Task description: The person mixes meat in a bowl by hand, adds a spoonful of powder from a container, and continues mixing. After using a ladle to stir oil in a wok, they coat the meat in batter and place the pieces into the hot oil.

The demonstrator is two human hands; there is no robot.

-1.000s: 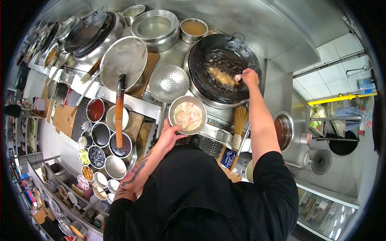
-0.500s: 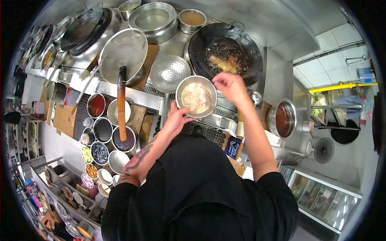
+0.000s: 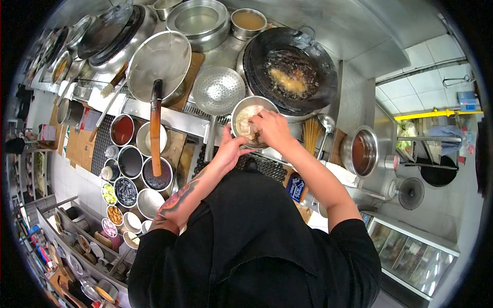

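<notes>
A metal bowl (image 3: 237, 114) of pale, wet, battered-looking pieces is held in front of the wok by my left hand (image 3: 229, 149), its thumb and fingers at the bowl's lower left rim. My right hand (image 3: 269, 128) reaches into the bowl with its fingers closed on the pale pieces (image 3: 249, 126); the fingertips are partly hidden. Just beyond, a black wok (image 3: 321, 66) holds dark bubbling oil with golden frying pieces (image 3: 287, 81) in it.
Left of the bowl lies a perforated ladle (image 3: 219, 90). A large strainer (image 3: 158, 64) with a wooden handle rests over a pot, above several sauce containers (image 3: 122, 130). Right of the wok are a bamboo brush (image 3: 311, 134), a ladle (image 3: 326, 123) and a pot of red-brown liquid (image 3: 362, 154).
My right hand has moved from above the wok's near edge down and left into the bowl. The golden pieces in the wok now show more clearly.
</notes>
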